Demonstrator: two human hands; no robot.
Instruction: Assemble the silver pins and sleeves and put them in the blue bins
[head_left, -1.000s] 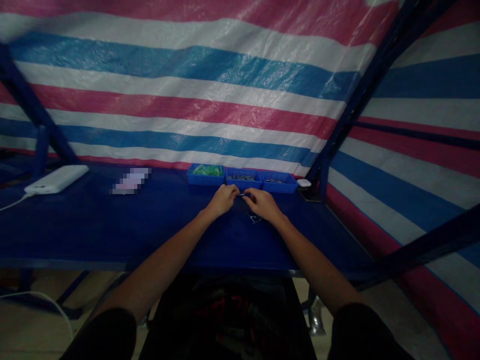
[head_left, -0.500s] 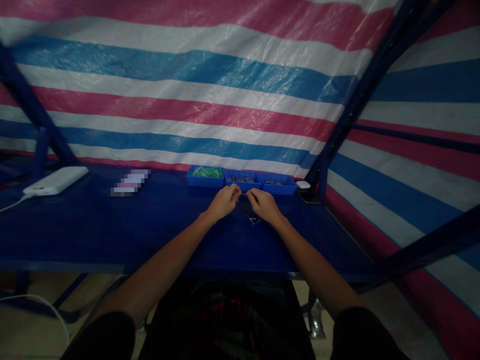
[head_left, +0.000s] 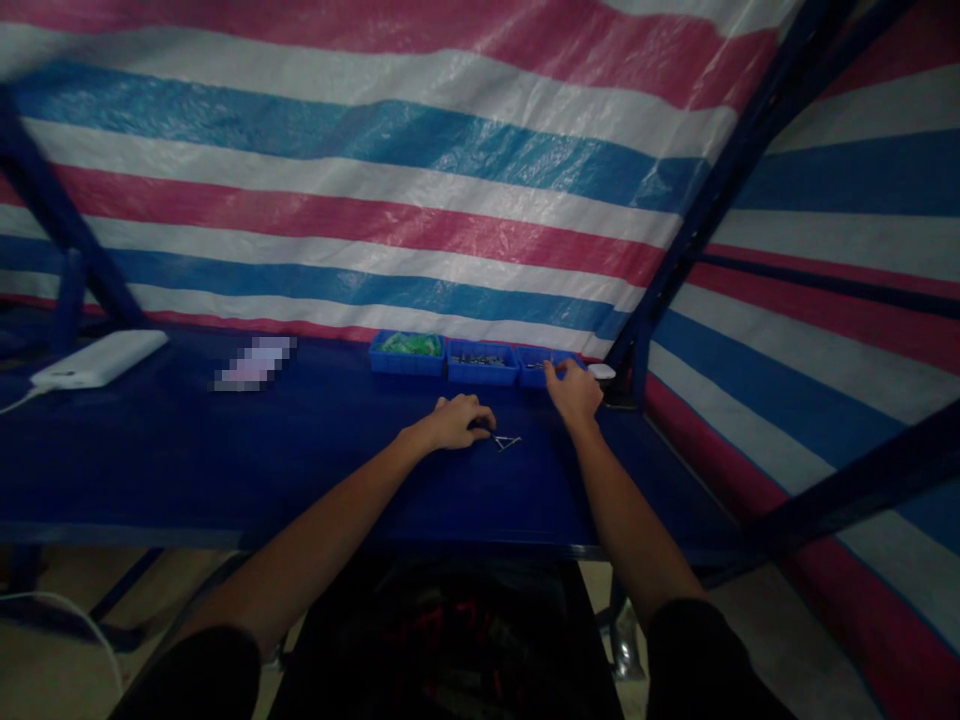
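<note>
My left hand [head_left: 459, 422] rests low over the blue table, its fingers curved, with a gap between thumb and forefinger. Beside those fingertips lie several thin metal pins or screws [head_left: 507, 442], crossing each other; whether the fingertips touch them is hard to see. My right hand [head_left: 577, 392] reaches to the right-hand blue bin [head_left: 531, 380], fingers bent over its front edge and slightly apart. Small metal parts lie in that bin, partly hidden by the hand. The middle blue bin [head_left: 482, 376] contains many small metal pieces, and the left blue bin [head_left: 406, 367] holds green plastic-looking items [head_left: 411, 344].
A white power bank [head_left: 101, 358] with a cable lies at the far left, near a blurred-out flat object [head_left: 255, 362]. Right of the bins sits a small white case [head_left: 601, 371]. Striped sheeting [head_left: 360, 200] and blue frame bars [head_left: 675, 240] enclose the table.
My hands were together holding a thin metal piece between them. They have since parted: the left came down to the loose pieces, the right moved to the right-hand bin.
</note>
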